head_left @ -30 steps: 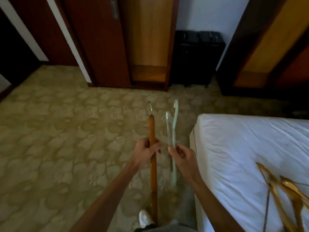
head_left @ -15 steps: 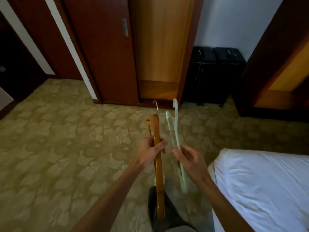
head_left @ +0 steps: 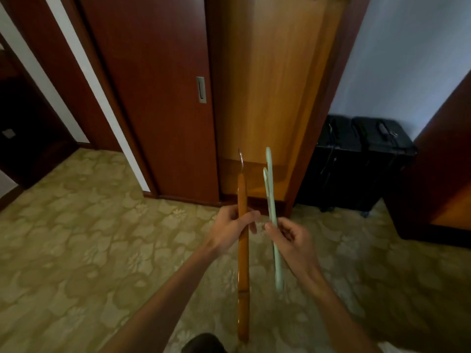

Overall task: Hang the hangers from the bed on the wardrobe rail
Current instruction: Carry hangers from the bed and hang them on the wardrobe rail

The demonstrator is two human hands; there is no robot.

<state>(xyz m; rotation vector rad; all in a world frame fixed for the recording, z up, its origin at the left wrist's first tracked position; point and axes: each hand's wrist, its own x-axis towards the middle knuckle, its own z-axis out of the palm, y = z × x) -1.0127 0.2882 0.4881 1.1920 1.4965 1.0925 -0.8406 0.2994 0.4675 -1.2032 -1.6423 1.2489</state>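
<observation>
My left hand grips a wooden hanger, seen edge-on, with its metal hook pointing up. My right hand holds two pale green plastic hangers, also edge-on, hooks up. Both hands are close together in front of me at waist height. Straight ahead stands the open wardrobe with a light wooden interior. Something wooden shows at its very top edge, and the rail itself is out of view. The bed is not in view.
A dark red sliding wardrobe door with a metal handle is left of the opening. Two black suitcases stand against the wall at the right. A dark wooden cabinet is at far right. Patterned carpet covers the floor.
I have moved toward the wardrobe and my view has lifted. The bed has dropped out of view at the right. Both hands still hold their hangers the same way.
</observation>
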